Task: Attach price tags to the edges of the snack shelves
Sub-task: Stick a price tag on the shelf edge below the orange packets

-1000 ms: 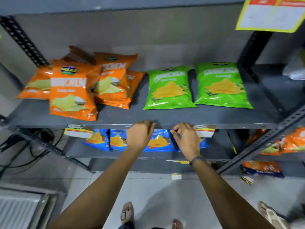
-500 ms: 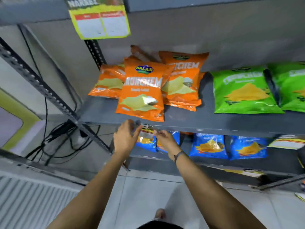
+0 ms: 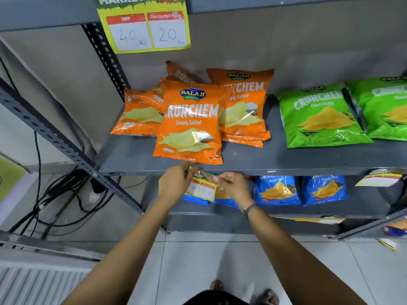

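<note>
Price tag (image 3: 201, 188) hangs just below the shelf edge (image 3: 253, 170), under the front orange bag (image 3: 189, 124), long axis running left-right. Left hand (image 3: 174, 187) pinches its top-left corner; right hand (image 3: 233, 187) looks to pinch the right side, blurred tho. Both equally near.

Count: 3 tags in view w/ upper tag (image 3: 144, 24) & one at right (image 3: 378, 178); approx. 4 orange bags, 2 green bags (image 3: 321, 116), 2 clear blue bags (image 3: 276, 190) plus some hidden.

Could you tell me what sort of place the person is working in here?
Most likely a small grocery or snack shop. Grey slotted metal shelving holds retail packs of orange chips and green chips, and a yellow supermarket price tag showing MRP 40 and discounted price 20 hangs from the shelf above.
</note>
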The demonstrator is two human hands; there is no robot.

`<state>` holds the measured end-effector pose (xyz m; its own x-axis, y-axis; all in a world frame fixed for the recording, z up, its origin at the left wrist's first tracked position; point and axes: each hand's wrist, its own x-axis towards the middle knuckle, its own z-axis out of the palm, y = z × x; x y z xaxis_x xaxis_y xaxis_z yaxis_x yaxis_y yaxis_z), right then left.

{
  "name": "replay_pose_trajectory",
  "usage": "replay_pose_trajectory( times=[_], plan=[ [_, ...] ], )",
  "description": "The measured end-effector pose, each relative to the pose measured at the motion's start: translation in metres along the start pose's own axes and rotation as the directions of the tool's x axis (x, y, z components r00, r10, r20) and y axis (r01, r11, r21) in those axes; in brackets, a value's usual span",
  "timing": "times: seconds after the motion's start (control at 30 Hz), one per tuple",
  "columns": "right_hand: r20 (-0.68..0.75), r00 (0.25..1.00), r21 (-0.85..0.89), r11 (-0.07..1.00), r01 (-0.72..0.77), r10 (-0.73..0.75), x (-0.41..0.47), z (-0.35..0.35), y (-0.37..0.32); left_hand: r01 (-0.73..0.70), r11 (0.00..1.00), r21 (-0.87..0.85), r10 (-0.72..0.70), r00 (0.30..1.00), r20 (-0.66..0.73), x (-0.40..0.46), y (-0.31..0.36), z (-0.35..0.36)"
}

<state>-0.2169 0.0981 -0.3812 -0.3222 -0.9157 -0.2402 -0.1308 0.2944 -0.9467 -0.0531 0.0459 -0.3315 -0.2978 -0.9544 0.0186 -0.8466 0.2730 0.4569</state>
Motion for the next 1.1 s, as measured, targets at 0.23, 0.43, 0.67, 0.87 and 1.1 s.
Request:
replay_pose_trajectory(
  times=[0.23, 0.43, 0.67, 0.87, 1.1],
  plan=[
    [0.093, 0.937, -0.725, 0.622, 0.295, -0.337, -0.010, 0.003, -0.024, -0.124, 0.955, 0.269, 0.138, 0.990, -0.032, -0.009, -0.037, 0.010],
    [0.124, 0.932, -0.910, 0.336, 0.244, -0.342, -0.005, 0.016, -0.036, -0.101, 0.872, 0.480, 0.110, 0.994, 0.009, 0.002, -0.036, 0.016],
    [0.090, 0.943, -0.931, 0.309, 0.194, -0.321, -0.005, 0.022, -0.036, -0.069, 0.854, 0.515, 0.083, 0.997, -0.004, 0.011, -0.030, 0.016],
    [0.052, 0.934, -0.901, 0.387, 0.197, -0.353, -0.010, 0.016, -0.035, -0.097, 0.863, 0.495, 0.125, 0.992, -0.024, 0.004, -0.034, 0.012],
    [0.005, 0.918, -0.847, 0.486, 0.214, -0.396, -0.006, 0.010, -0.040, -0.164, 0.890, 0.424, 0.214, 0.974, -0.072, 0.014, -0.025, 0.001]
  ],
)
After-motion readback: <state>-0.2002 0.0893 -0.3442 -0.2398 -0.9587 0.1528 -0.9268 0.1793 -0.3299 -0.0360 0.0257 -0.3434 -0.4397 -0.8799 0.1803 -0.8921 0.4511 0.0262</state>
